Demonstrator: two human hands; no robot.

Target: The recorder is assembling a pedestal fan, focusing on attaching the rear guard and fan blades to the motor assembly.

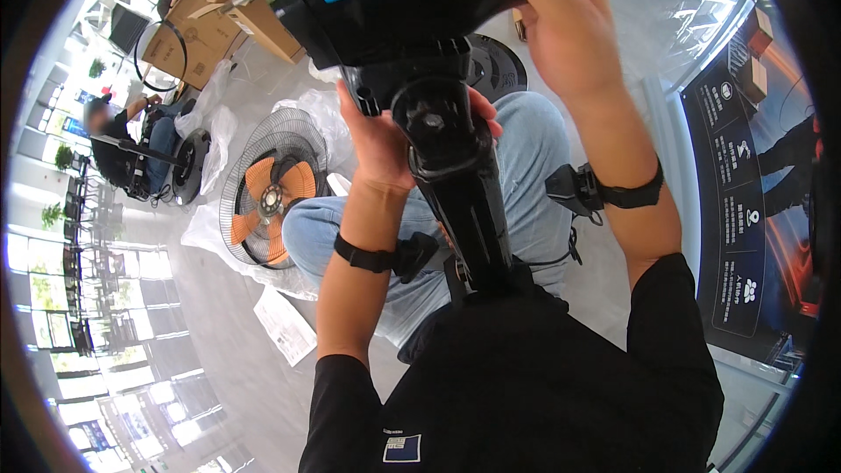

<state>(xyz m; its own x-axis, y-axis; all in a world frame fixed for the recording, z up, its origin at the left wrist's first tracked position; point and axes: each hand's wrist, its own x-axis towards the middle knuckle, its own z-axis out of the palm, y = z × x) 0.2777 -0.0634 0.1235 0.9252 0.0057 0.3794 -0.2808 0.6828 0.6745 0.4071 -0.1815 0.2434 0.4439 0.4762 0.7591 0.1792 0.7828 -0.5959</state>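
Note:
A large black fan motor housing (455, 2) fills the top middle, with a white and blue label on its upper face. Below it, a black jointed neck and pole (460, 210) run down toward my lap. Wrapped round the neck from behind, just under the housing, is my left hand (381, 144); its fingertips show on the far side. My right hand (565, 31) is closed on the housing's right side, thumb on top, its other fingers mostly hidden. To the left on the floor lies a wire fan grille (236, 144) with orange blades (293, 182).
Behind my knee sits a round black base (504, 70). Plastic wrapping (206, 228) and a paper sheet (285, 328) lie at left. Cardboard boxes (197, 44) stand farther off, near a seated person (123, 144) with another fan stand. A printed panel (736, 210) rises at right.

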